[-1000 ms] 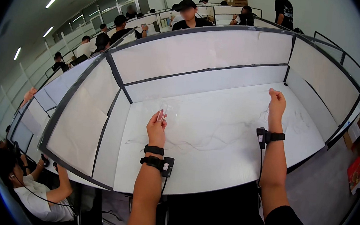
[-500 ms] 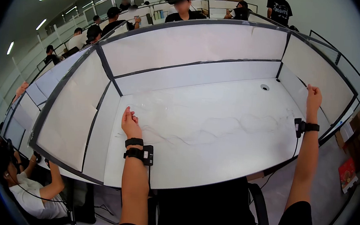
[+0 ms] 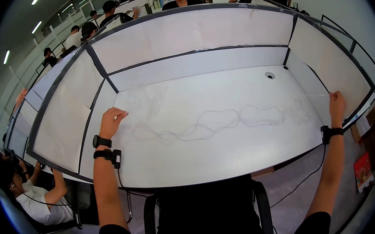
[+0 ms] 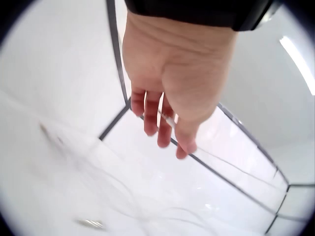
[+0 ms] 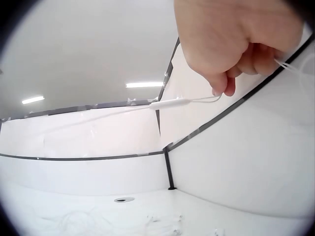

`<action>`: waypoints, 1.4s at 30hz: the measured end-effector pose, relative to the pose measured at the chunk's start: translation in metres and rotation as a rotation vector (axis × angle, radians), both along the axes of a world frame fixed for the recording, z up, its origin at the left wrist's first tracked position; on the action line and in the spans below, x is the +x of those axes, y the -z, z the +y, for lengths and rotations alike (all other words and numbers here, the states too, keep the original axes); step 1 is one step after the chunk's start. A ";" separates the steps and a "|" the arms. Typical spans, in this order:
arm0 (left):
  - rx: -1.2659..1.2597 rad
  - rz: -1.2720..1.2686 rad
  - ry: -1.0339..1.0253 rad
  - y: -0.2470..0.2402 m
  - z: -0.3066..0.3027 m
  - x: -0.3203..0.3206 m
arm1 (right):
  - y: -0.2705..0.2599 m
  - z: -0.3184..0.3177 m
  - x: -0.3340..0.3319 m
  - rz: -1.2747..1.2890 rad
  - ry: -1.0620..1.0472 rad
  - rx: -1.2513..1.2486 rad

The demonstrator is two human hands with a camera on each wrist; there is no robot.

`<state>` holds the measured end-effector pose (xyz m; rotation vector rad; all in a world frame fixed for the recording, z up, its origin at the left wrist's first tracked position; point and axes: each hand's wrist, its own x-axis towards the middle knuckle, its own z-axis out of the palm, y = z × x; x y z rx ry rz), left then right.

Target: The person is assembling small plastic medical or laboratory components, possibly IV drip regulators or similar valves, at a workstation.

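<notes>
A thin white cord with a small white sleeve [image 5: 170, 103] runs from my right hand [image 5: 241, 44] toward the left in the right wrist view; thumb and forefinger pinch it. In the head view that hand [image 3: 337, 108] is raised near the right partition. My left hand [image 4: 174, 73] pinches a thin white cord [image 4: 236, 168] between thumb and forefinger, the other fingers loosely bent. The head view has this hand [image 3: 110, 121] over the table's left end. Between the hands, long tangled pale cords [image 3: 213, 127] lie on the white table [image 3: 219, 160].
Pale partitions [image 3: 194, 37] enclose the back and both sides of the table. Clear plastic [image 3: 146, 100] lies at the back left, a round cable hole [image 3: 269, 75] at the back right. Chair armrests [image 3: 263, 208] stand at the front. Other people sit beyond the partitions.
Both hands have moved apart, the left one to the left and the right one to the right. The white loop seen at the left hand earlier is no longer visible there in the head view.
</notes>
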<state>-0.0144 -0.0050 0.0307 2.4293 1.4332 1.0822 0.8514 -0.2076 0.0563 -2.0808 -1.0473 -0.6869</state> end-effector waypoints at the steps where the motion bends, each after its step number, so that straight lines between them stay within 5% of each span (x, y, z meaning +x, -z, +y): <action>1: -0.073 0.065 0.008 -0.005 -0.009 -0.010 | 0.005 0.003 -0.006 0.010 -0.039 -0.023; 6: -0.197 0.195 -0.034 -0.014 -0.045 -0.033 | 0.024 0.038 -0.041 -0.116 -0.019 -0.182; 13: -0.087 0.249 -0.012 0.007 -0.079 -0.013 | 0.046 0.049 -0.063 0.119 -0.091 -0.432; 21: -0.002 0.235 -0.070 0.031 -0.084 0.011 | 0.072 0.049 -0.082 -0.113 -0.193 -0.206; 24: 0.035 0.272 -0.078 0.029 -0.079 0.009 | 0.034 0.046 -0.145 -0.263 -0.348 -0.075; 30: -0.176 0.196 -0.069 0.035 -0.056 0.000 | -0.005 0.063 -0.258 -0.152 -0.664 0.042; 38: -0.044 0.669 -0.091 0.031 -0.041 -0.013 | 0.014 0.089 -0.418 -0.039 -1.234 -0.192; 42: -0.093 0.844 -0.151 0.014 -0.033 -0.034 | 0.064 0.113 -0.443 -0.070 -1.295 -0.339</action>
